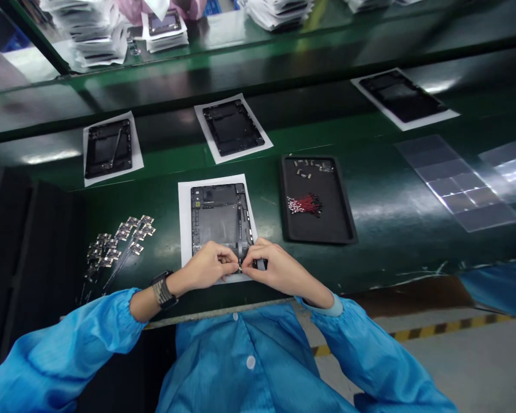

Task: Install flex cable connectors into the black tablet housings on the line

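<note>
In the head view, an opened black tablet housing (215,221) lies on a white sheet (186,218) right in front of me. A dark flat flex cable (239,223) runs down its right side toward my fingers. At the housing's near edge, my left hand (208,265) pinches a small circuit board (239,267) from the left, thumb and forefinger together. From the right, my right hand (275,265) is closed in a pinch on the same little board. The fingertips cover most of it, so its seating cannot be made out.
Small circuit boards with flex cables (112,244) lie in a pile at left. A black tray (344,221) at right holds red-and-black wires (305,204) and small metal parts. Further tablet housings (234,127) lie behind on white sheets. Clear plastic film (460,183) lies far right.
</note>
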### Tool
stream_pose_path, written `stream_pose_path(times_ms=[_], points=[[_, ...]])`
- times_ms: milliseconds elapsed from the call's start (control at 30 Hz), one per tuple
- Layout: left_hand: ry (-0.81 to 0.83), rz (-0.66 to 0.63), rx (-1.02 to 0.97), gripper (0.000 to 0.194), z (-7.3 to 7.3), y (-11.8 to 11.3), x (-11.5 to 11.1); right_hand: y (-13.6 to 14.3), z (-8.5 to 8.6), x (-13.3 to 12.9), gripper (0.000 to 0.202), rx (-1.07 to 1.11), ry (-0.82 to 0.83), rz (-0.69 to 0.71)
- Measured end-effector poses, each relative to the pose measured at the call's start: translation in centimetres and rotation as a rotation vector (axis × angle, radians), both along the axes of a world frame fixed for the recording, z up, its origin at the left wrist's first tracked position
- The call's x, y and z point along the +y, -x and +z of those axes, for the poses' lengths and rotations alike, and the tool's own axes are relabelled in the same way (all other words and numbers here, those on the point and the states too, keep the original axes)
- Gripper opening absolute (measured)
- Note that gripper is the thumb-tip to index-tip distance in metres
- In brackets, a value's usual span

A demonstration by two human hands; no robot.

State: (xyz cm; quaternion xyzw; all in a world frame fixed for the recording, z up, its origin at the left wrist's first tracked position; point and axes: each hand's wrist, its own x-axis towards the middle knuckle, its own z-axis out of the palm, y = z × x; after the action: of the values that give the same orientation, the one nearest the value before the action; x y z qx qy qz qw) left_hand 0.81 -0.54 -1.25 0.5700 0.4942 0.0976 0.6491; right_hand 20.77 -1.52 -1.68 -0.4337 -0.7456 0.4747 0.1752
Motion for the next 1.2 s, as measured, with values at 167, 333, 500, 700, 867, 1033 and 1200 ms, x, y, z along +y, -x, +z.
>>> stream_pose_path(times_ms=[167, 333, 500, 700, 867, 1033, 1200], points=[[-0.004, 0.028, 0.007, 0.011, -0.1, -0.1, -0.2, 0.0, -0.2, 0.0, 0.016, 0.027, 0.008, -0.021], [0.000, 0.034, 0.006, 0.011, -0.2, -0.1, -0.2, -0.1, -0.3, 0.2, 0.015, 0.012, 0.025, -0.013], [0.029, 0.060, 0.032, 0.011, -0.2, -0.3, -0.2, -0.1, -0.2, 0.4, 0.015, -0.042, 0.082, -0.020], [0.034, 0.044, 0.036, 0.012, 0.3, -0.3, -0.3, -0.1, -0.7, 0.4, 0.008, -0.057, 0.108, -0.059], [0.058, 0.043, 0.023, 0.013, 0.2, -0.4, -0.5, -0.1, -1.2, 0.2, 0.007, -0.055, 0.118, -0.079], [0.068, 0.072, 0.016, 0.012, -0.3, -0.6, -0.7, -0.1, -1.6, 0.0, 0.009, -0.048, 0.138, -0.095], [0.078, 0.082, 0.019, 0.012, -0.5, -0.8, -0.8, -0.3, -1.6, 0.2, 0.009, -0.002, 0.178, -0.081]])
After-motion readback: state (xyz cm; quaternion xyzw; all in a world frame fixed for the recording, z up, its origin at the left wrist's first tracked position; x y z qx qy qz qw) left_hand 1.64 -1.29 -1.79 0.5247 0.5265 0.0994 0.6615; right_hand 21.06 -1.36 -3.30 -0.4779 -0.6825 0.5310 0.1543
